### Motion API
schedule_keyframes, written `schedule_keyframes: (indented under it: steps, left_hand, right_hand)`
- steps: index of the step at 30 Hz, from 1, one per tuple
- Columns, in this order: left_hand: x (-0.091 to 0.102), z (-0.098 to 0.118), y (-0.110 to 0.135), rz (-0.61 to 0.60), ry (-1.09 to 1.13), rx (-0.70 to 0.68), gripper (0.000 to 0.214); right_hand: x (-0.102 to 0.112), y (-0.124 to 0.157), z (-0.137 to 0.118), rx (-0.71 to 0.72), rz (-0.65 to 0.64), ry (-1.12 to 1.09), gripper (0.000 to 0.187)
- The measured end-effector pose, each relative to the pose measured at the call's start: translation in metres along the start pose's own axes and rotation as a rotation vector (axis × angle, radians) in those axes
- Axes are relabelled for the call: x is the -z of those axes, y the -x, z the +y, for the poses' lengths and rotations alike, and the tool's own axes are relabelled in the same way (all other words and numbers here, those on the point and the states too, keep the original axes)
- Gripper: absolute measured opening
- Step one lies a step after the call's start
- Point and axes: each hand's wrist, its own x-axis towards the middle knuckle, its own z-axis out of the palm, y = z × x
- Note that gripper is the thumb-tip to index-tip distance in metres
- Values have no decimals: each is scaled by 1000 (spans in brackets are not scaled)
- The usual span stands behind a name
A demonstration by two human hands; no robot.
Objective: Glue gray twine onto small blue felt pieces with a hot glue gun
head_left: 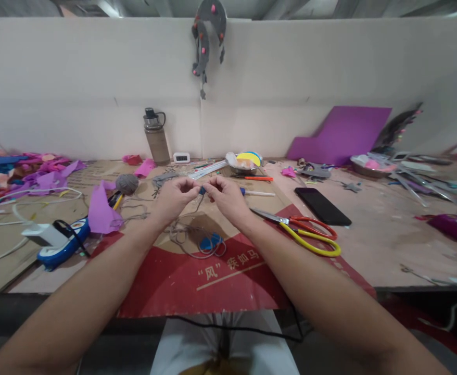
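Observation:
My left hand [178, 195] and my right hand [227, 197] meet above the middle of the work surface, fingers pinched. Between their fingertips is a small dark blue piece [202, 190], mostly covered, with grey yarn [195, 209] trailing down from it. Below, loops of the yarn lie around a flat blue scrap [210, 241] on the red and brown cardboard [162, 285]. Left of my left hand sits a grey yarn ball [127, 184]. A blue-handled tool with a pale shaft [259, 193] pokes out beside my right hand. Scissors with red and yellow handles [304, 234] lie to its right.
A black phone [322, 207] lies beyond the scissors. At the left are a blue power strip [65, 247], white cables and colourful felt scraps [37, 174]. A bottle [157, 140] stands by the wall, near a bowl [246, 167]. Purple sheet [345, 134] leans at the right.

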Motion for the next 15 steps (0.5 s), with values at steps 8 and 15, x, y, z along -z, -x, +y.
schedule_keyframes:
  steps: [8, 15]
  left_hand:
    - [-4, -1, 0, 41, 113, 54, 17]
    - [-8, 10, 7, -1, 156, 81, 19]
  right_hand:
    - [-2, 3, 2, -94, -110, -234, 22]
    - [3, 5, 4, -50, -59, -71, 22]
